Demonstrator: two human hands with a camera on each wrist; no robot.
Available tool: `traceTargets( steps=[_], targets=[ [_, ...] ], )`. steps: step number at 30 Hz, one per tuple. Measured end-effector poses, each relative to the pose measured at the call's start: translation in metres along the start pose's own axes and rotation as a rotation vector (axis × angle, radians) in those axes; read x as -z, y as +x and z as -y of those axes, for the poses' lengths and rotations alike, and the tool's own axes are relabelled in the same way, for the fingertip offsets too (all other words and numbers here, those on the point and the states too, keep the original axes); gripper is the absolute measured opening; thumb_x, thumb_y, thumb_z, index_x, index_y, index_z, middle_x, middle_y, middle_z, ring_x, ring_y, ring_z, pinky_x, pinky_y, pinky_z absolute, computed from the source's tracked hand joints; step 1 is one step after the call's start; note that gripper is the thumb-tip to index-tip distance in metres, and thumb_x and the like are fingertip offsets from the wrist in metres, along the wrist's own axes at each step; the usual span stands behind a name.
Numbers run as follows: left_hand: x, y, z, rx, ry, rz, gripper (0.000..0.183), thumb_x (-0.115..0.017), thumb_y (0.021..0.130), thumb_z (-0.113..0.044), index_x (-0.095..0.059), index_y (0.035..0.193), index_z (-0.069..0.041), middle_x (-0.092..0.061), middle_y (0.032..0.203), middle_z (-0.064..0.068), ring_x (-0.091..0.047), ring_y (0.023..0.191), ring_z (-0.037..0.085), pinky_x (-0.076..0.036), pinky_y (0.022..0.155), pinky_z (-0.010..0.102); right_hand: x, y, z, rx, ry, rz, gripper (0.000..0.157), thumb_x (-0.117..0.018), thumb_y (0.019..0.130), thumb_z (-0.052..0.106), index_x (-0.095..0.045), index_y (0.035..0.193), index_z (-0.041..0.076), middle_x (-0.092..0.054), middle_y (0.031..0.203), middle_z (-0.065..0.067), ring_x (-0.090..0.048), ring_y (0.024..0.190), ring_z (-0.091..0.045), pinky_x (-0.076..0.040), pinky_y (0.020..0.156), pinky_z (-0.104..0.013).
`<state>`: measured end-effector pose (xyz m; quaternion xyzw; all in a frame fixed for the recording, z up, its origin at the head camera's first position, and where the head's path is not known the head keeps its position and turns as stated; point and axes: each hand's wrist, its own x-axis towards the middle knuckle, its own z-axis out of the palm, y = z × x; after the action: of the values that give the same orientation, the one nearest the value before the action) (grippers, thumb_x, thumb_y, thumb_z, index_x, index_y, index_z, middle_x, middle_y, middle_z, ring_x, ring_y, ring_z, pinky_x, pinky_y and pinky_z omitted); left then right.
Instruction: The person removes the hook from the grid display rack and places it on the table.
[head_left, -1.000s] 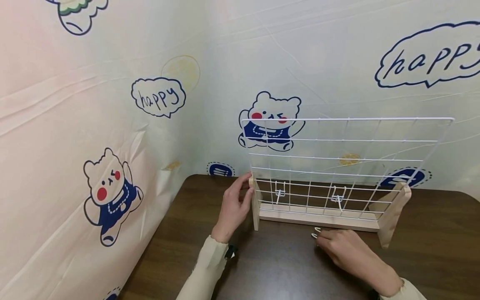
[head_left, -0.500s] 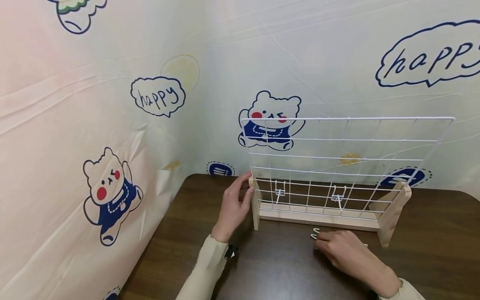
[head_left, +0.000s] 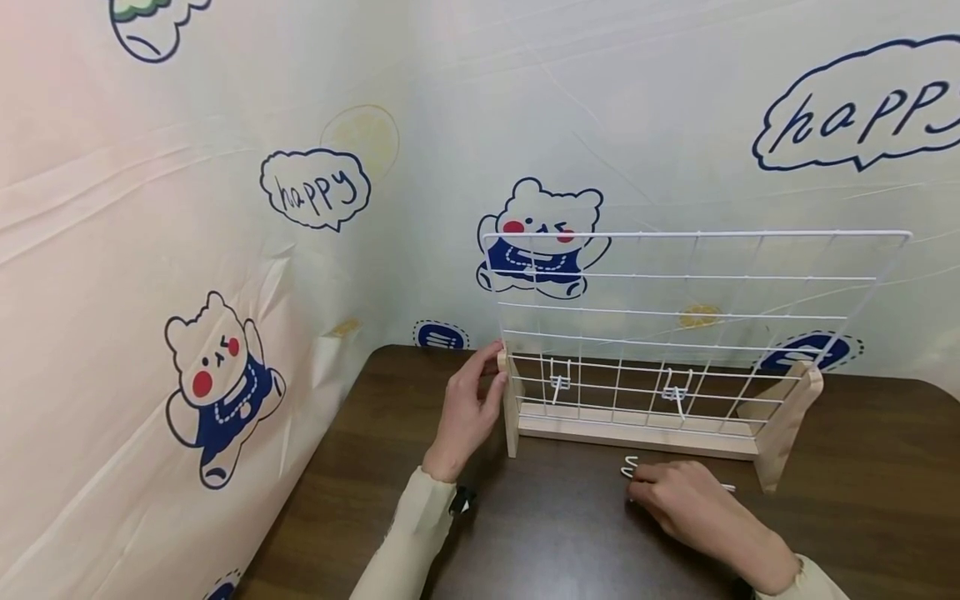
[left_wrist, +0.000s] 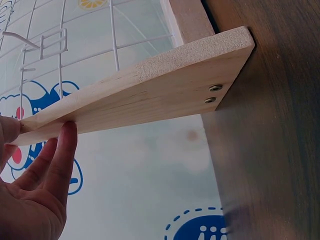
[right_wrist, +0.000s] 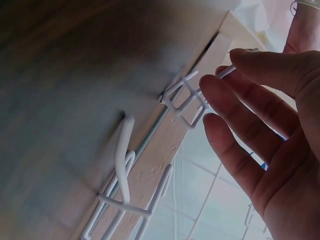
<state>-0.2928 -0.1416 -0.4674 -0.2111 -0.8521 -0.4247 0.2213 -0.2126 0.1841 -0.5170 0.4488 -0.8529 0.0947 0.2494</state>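
Right hand (head_left: 693, 500) is down low just in front of the base (head_left: 637, 429), with thumb and fingertips pinching the rod of a white wire hook (right_wrist: 186, 102); the lower fingers are a bit spread. Can't tell if that hook touches the table (head_left: 562, 533). Left hand (head_left: 468, 410) has the left panel (head_left: 513, 408) pinched up near its top, thumb on the front edge and fingers against the outer face. Room-wise, the tabletop stretches toward the person between the two forearms, and its left edge slants away well past the left hand. The far edge runs along the printed cloth (head_left: 420, 208), behind the rack. Tight bit is on the right: base right behind the fingers, right panel (head_left: 787, 425) standing near the wrist, and a spare hook (right_wrist: 125, 197) just beside the held one, mostly hidden under the hand from above. Over the base there's the wire grid (head_left: 695, 276), tilted, with a left hung hook (head_left: 560, 382) and a right hung hook (head_left: 674, 393) on its lower rows, well apart, prongs sticking out toward the person.
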Motion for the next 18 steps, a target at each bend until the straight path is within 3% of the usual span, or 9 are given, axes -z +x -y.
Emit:
traceTargets(
  steps=[13, 18],
  targets=[
    [0.0011, 0.0021, 0.0, 0.008, 0.011, 0.008, 0.043, -0.062, 0.105, -0.018, -0.055, 0.147, -0.01, -0.069, 0.132, 0.01, -0.072, 0.111, 0.025, -0.066, 0.084, 0.035, -0.0009, -0.0002, 0.0007, 0.011, -0.007, 0.009, 0.027, -0.082, 0.075, 0.014, -0.06, 0.069, 0.027, -0.054, 0.07, 0.014, -0.053, 0.053, -0.007, -0.035, 0.044, -0.027],
    [0.0012, 0.001, -0.0004, 0.013, 0.013, 0.009, 0.043, -0.062, 0.105, -0.018, -0.055, 0.148, -0.013, -0.069, 0.132, 0.009, -0.072, 0.112, 0.024, -0.066, 0.083, 0.034, -0.0008, -0.0016, 0.0016, 0.007, 0.009, 0.025, 0.029, -0.084, 0.073, 0.011, -0.061, 0.068, 0.027, -0.053, 0.07, 0.014, -0.051, 0.052, -0.006, -0.033, 0.044, -0.026]
  ],
)
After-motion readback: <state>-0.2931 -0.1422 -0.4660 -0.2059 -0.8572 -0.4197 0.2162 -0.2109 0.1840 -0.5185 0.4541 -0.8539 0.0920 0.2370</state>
